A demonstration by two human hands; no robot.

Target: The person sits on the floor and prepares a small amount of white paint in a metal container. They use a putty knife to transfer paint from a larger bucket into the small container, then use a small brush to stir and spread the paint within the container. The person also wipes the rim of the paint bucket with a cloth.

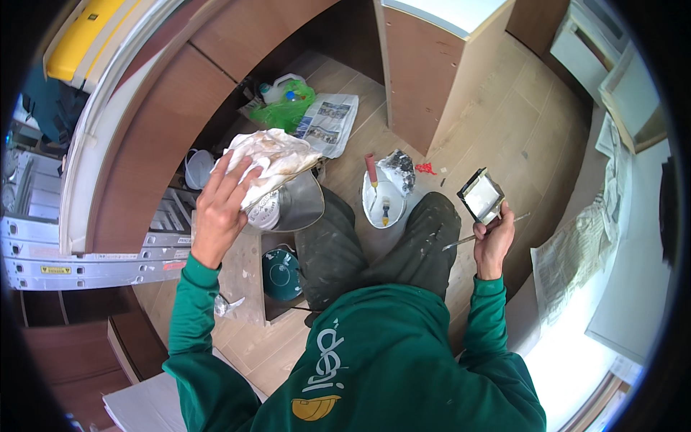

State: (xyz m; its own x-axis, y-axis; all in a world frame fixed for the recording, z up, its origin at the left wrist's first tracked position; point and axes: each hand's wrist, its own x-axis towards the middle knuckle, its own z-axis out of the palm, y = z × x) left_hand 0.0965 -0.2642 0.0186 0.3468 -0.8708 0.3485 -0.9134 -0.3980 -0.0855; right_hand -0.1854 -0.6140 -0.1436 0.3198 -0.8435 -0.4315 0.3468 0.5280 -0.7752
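Note:
On the left, my left hand [222, 209] is closed on a crumpled white cloth [270, 160] with brownish stains, its fingers spread over the top. Below the cloth is a greyish, see-through rounded container [301, 203], beside a white tub [265, 210]. My right hand [494, 243], closed, holds a small black-edged square tray [481, 197] with a pale inside. A thin metal rod [464, 242] also passes through those fingers. Between my knees stands a white oval basin [381, 216], with a red-handled tool [371, 169] and a small brush [386, 212] in it.
A green plastic bag [284, 108] and newspaper [331, 122] lie ahead on the floor. A brown cabinet panel [421, 79] stands beyond the basin. Left are an aluminium ladder [93, 263] and a green round lid [281, 273]. A draped sheet [576, 252] hangs at right.

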